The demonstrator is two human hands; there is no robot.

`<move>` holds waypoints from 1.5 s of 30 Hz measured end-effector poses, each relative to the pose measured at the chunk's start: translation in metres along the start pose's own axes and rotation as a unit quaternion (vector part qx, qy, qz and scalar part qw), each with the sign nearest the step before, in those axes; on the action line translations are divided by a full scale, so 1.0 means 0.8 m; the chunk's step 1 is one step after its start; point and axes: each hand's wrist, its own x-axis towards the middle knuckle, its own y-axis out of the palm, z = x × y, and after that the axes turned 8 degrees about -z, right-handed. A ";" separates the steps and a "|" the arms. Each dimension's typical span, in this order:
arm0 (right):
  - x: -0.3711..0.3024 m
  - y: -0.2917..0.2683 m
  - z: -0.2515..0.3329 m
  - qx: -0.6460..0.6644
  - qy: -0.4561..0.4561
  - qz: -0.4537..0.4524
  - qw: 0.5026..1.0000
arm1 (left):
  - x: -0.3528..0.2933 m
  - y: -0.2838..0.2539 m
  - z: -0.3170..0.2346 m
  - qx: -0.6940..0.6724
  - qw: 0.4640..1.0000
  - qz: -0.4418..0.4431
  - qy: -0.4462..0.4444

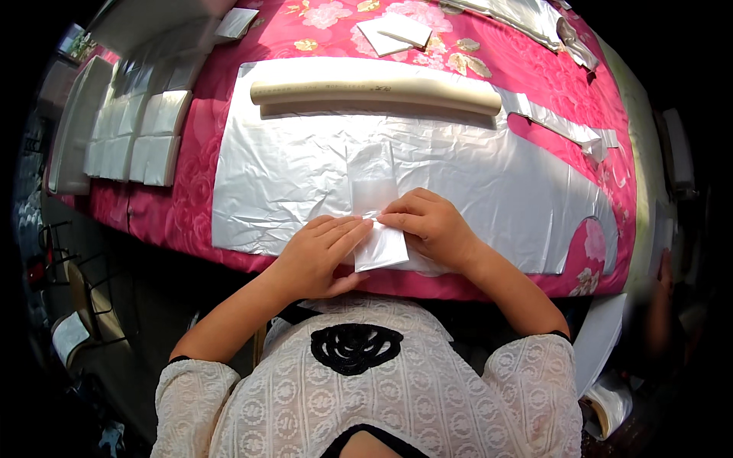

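Note:
A thin clear plastic sleeve lies on the silvery-white sheet in front of me, with a flat white folded packet at its near end. My left hand comes from the left, its fingertips closed on the sleeve's edge where it meets the packet. Opposite it, my right hand pinches the sleeve with thumb and forefinger. The fingertips of both hands almost meet. Whether the packet is partly inside the sleeve cannot be made out.
Beyond my hands a long cream tube lies across the silvery-white sheet. Stacks of white packets stand at the left beside a pale tray. Loose white squares lie farther back on the pink floral tablecloth.

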 end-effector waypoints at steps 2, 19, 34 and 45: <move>0.004 -0.003 0.002 0.016 0.057 -0.011 0.998 | -0.004 0.012 0.005 -0.023 0.997 -0.014 -0.073; 0.073 -0.012 -0.021 0.132 0.510 0.115 0.842 | 0.047 0.006 0.024 -0.013 0.962 -0.156 -0.226; 0.076 -0.013 -0.022 0.124 0.504 0.132 0.844 | 0.063 0.061 0.026 0.192 0.974 -0.003 -0.117; 0.066 -0.031 0.027 -0.267 0.271 0.149 0.913 | 0.051 0.058 0.026 0.132 0.978 -0.107 -0.118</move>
